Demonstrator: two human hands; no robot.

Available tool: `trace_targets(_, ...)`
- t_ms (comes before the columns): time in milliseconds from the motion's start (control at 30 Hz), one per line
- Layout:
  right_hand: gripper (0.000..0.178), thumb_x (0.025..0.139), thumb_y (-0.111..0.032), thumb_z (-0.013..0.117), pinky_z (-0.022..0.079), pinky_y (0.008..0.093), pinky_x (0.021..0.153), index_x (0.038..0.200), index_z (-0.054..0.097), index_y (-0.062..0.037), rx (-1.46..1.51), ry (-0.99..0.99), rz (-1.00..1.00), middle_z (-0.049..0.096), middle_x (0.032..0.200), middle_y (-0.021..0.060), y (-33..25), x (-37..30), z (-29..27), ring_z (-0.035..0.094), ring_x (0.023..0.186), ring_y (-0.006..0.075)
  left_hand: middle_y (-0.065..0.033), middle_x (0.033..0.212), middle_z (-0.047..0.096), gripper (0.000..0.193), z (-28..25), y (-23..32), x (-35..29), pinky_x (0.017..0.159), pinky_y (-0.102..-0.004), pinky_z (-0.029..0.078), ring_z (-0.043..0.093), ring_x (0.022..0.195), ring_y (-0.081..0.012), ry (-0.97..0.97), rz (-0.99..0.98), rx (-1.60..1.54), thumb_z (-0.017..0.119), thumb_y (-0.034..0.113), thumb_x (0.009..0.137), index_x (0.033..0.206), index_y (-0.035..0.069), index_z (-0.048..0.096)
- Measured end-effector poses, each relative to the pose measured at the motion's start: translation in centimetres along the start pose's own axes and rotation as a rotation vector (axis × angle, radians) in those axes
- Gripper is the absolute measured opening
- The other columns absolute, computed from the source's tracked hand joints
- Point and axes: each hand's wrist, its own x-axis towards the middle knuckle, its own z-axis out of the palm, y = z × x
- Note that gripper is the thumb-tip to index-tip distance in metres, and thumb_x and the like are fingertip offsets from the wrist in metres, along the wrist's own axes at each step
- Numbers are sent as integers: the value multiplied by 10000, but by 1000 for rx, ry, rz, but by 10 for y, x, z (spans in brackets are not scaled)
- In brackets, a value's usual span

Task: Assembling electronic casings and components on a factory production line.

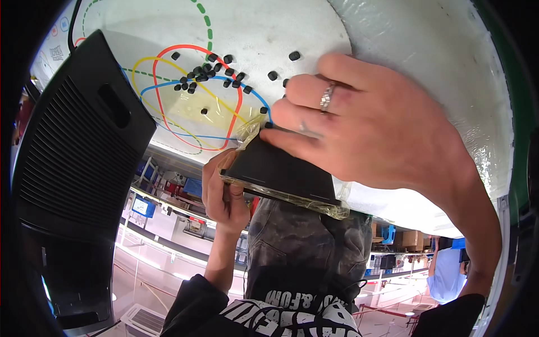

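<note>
My left hand [222, 190] grips the left end of a flat black tray-like piece [286, 167] at the table's near edge, its thumb and fingers closed on it. Crinkled clear yellowish tape [292, 199] runs along the piece's edges. My right hand [370, 126], with a ring on one finger, reaches over the table from the right. Its fingers are apart and point left, one lying close to the black piece's far edge. Nothing shows in its grip, though its palm is hidden. Small black pellet-like pieces [203, 73] lie scattered, densest left of the right hand.
The white table [269, 28] bears red, yellow, blue and dashed green curves. A large black ribbed device [73, 151] stands at the left. Yellowish clear film [196, 106] lies under some pieces. A person in a blue shirt [447, 272] is far off at lower right.
</note>
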Motion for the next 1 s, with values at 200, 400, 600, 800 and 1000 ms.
trace_targets(200,297,608,-136,685,408,321,674,901,735,-149,-80,-10,-44,458,766,-18,21,-3,-47,466,735,159,-228,1135,600,322,-1,3,0,864,-378,476,600,1004,-327,-20,-58,-7,513,157,975,1195,-75,551)
trace_targets(400,436,547,-67,633,378,367,604,966,748,-86,89,238,-51,444,799,50,29,-20,-41,463,690,214,-226,1137,601,337,-3,0,-1,865,-378,474,599,1008,-325,-7,-31,14,522,181,976,1193,-75,553)
trace_targets(600,307,572,-79,632,404,329,650,867,717,-76,331,-216,32,509,795,18,1,-28,-47,502,749,199,-227,1133,602,334,-1,-1,-1,864,-377,473,599,1005,-321,-14,-39,-11,529,174,974,1199,-72,551)
trace_targets(800,161,653,-178,624,400,286,748,776,701,-108,406,-518,35,563,822,-38,5,-16,-56,519,868,151,-229,1135,601,314,0,-3,0,864,-383,478,605,1003,-328,-14,-23,-49,528,152,973,1194,-69,553)
trace_targets(1000,169,650,-171,624,393,286,749,786,714,-125,315,-584,-13,579,841,-28,2,-15,-53,521,876,150,-234,1140,606,326,-5,-1,1,869,-384,480,609,1011,-334,-27,-20,-12,534,159,968,1197,-72,555)
